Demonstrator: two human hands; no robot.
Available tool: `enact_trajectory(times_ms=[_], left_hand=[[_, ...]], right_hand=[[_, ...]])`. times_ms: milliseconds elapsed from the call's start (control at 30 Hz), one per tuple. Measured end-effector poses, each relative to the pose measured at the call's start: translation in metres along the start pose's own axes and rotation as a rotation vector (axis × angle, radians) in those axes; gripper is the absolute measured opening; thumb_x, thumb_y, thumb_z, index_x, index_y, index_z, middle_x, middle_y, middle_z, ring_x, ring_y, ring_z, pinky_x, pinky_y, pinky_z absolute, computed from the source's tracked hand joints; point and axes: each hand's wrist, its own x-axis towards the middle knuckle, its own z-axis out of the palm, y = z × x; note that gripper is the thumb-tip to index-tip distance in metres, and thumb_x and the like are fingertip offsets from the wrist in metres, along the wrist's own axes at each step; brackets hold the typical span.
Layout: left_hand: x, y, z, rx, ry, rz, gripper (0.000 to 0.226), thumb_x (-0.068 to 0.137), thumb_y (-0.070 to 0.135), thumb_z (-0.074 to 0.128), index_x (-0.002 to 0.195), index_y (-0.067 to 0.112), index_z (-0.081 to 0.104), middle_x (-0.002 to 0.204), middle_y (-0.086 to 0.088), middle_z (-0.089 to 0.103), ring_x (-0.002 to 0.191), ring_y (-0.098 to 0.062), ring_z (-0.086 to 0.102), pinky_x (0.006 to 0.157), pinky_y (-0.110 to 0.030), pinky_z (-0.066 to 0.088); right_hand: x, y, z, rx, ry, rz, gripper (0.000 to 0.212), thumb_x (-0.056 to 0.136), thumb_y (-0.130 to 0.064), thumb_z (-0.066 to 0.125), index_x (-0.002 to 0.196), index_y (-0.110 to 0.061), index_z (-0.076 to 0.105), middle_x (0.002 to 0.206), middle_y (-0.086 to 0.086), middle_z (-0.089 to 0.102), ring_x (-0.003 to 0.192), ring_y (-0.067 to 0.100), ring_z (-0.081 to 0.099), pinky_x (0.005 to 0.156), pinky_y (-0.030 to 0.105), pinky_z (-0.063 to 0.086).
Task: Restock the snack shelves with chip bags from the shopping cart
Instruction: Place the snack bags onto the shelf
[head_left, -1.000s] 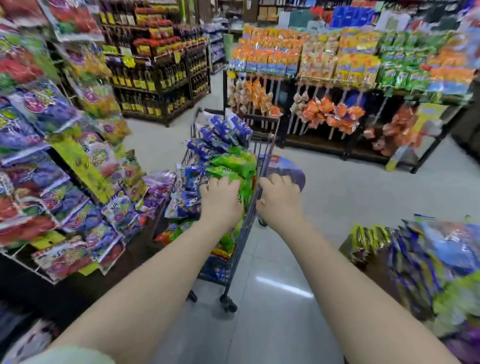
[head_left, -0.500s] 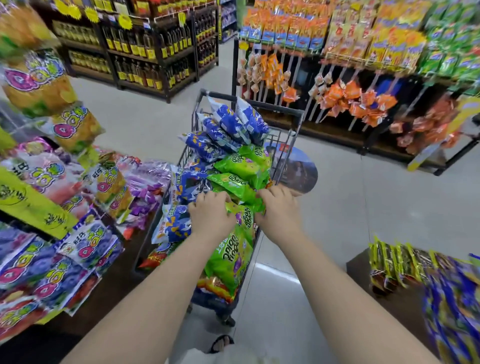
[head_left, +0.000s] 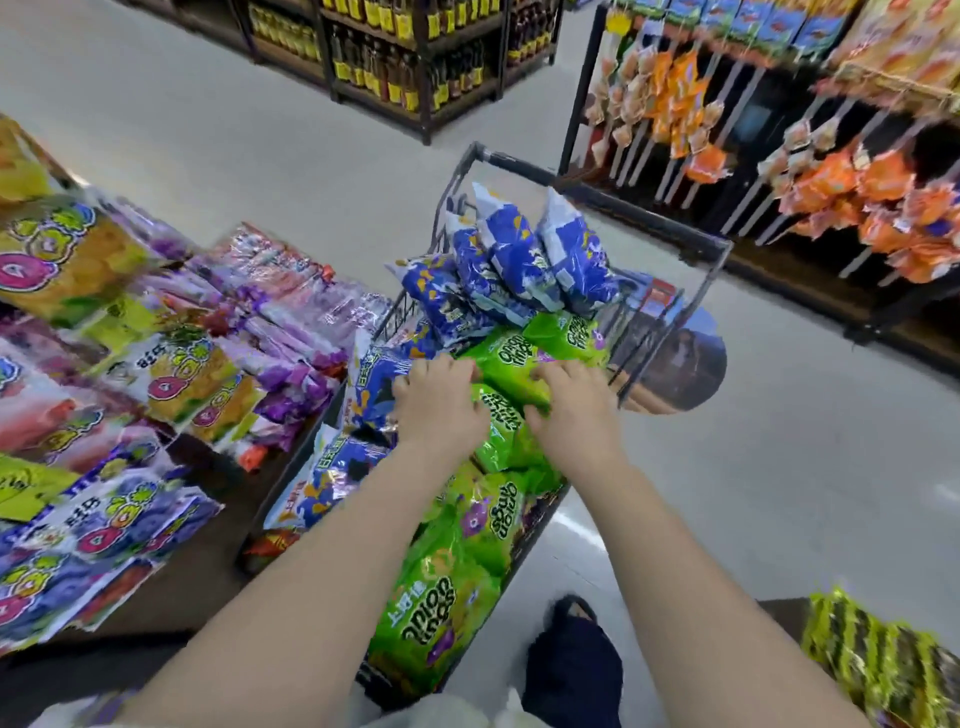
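At 5 o'clock, nearest, a foot in a dark shoe (head_left: 571, 665) stands on the pale floor (head_left: 779, 467), with yellow-and-black packets (head_left: 878, 660) stacked just beyond at 4 o'clock. Straight ahead at 12 o'clock the shopping cart (head_left: 670, 322) is heaped with green chip bags (head_left: 431, 613) at its near end, and both forearms reach over them. The left hand (head_left: 439, 402) lies palm down with its fingers bent where a green bag meets a blue one; whether it has hold of either I cannot tell. The right hand (head_left: 574, 410) curls its fingers into the topmost green bag and grips it. Past the hands, blue chip bags (head_left: 519, 260) stand on end and hide the cart's far basket. From 8 to 10 o'clock the snack shelves (head_left: 130, 364) press close against the cart's side, crowded with purple and yellow bags. Farther off, orange packets (head_left: 831, 182) hang at 2 o'clock, and a bottle shelf (head_left: 405, 57) stands at 11 o'clock.
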Motion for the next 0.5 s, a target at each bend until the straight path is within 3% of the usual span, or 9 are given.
enact_trajectory(times_ms=[167,300,500], left_hand=[[0.055,0.051,0.009,-0.044,0.049,-0.155,0.034,0.085,0.035,0.061,0.118,0.028,0.057,0.120,-0.002,0.057,0.117,-0.028,0.046,0.094,-0.043,0.036],[0.085,0.090,0.010,-0.062,0.080,-0.289,0.034,0.085,0.034,0.061,0.119,0.030,0.058,0.121,-0.002,0.057,0.119,-0.029,0.045,0.098,-0.045,0.036],[0.107,0.126,0.013,-0.144,0.154,-0.402,0.026,0.083,0.033,0.059,0.109,0.029,0.061,0.112,0.000,0.058,0.110,-0.028,0.050,0.092,-0.043,0.044]], right_hand=[[0.068,0.058,-0.009,0.091,-0.004,-0.120,0.035,0.071,-0.020,0.075,0.104,-0.011,0.067,0.100,0.012,0.062,0.098,0.039,0.056,0.083,0.047,0.048],[0.111,0.094,-0.028,0.084,-0.040,-0.191,0.037,0.076,-0.023,0.073,0.112,-0.014,0.066,0.115,0.009,0.059,0.107,0.034,0.051,0.093,0.042,0.040],[0.154,0.132,-0.047,0.286,-0.052,-0.205,0.039,0.080,-0.017,0.069,0.118,-0.014,0.064,0.119,0.010,0.057,0.110,0.032,0.048,0.096,0.039,0.036]])
